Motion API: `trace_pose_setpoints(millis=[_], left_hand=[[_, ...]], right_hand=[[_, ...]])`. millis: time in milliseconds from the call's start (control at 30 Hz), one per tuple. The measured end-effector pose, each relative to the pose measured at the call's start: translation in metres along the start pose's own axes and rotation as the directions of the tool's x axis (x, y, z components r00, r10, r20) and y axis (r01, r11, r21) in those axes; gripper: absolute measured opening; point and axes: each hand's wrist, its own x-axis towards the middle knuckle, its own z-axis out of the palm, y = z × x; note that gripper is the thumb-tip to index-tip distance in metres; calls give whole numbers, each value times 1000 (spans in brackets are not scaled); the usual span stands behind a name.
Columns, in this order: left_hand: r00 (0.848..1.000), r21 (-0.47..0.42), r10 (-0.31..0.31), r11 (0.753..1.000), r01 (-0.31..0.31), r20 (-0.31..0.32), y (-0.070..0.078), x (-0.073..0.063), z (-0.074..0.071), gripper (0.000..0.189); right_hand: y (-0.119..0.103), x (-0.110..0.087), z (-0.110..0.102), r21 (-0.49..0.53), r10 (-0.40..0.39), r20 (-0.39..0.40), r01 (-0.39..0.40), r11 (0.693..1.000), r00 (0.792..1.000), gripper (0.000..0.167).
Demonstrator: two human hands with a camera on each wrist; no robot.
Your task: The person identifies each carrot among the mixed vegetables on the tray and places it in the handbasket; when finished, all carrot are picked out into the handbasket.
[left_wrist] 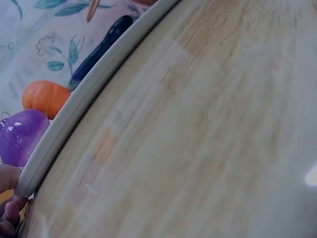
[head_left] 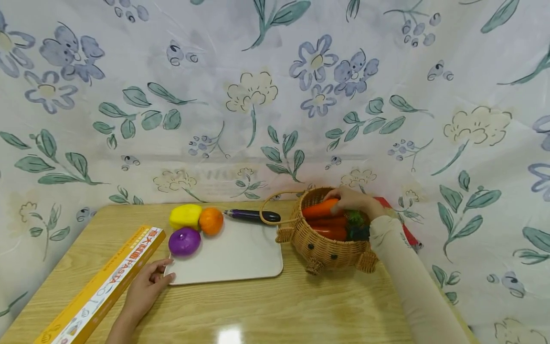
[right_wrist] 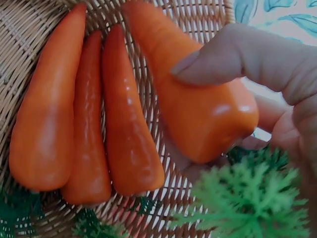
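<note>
My right hand (head_left: 350, 199) reaches into a wicker basket (head_left: 320, 251) with an animal face. It grips an orange carrot (right_wrist: 198, 94), thumb across its thick end, as the right wrist view shows. Several more carrots (right_wrist: 131, 134) lie beside it in the basket, with green frilly tops (right_wrist: 247, 203) below them. My left hand (head_left: 148, 286) pinches the near left corner of a white tray (head_left: 232, 263). On the tray's left part sit a purple onion (head_left: 185, 241), an orange pumpkin (head_left: 211, 221) and a yellow, lumpy piece (head_left: 185, 216). An eggplant (head_left: 251, 216) lies along the tray's far edge.
A long orange pasta box (head_left: 100, 286) lies slantwise on the wooden table (head_left: 240, 306), left of the tray. Something red (head_left: 406, 234) shows behind the basket, partly hidden by the right sleeve. A flowered cloth (head_left: 275, 95) hangs behind the table.
</note>
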Motion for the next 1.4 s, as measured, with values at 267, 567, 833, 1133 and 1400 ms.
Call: trace_pose_setpoints(millis=[267, 567, 833, 1133, 1400], left_hand=[[1000, -3, -22, 1000, 22, 17, 0, -3, 0, 42], [1000, -2, -16, 1000, 16, 4, -2, -2, -1, 41], [1000, -14, -7, 1000, 7, -5, -3, -1, -1, 39], [1000, -15, 1, 1000, -1, -10, -1, -1, 0, 39], [1000, -7, 15, 1000, -15, -22, 1, 0, 1, 38]], right_hand=[[3, 1, 7, 19, 42, -21, -42, 999, 999, 49], [6, -1, 11, -61, 61, 35, -59, 996, 997, 51], [14, -2, 13, -51, 67, 61, -64, 997, 996, 49], [22, 0, 13, -56, 69, 106, -63, 996, 992, 53], [19, -3, 13, -112, 127, 120, -114, 987, 985, 52]])
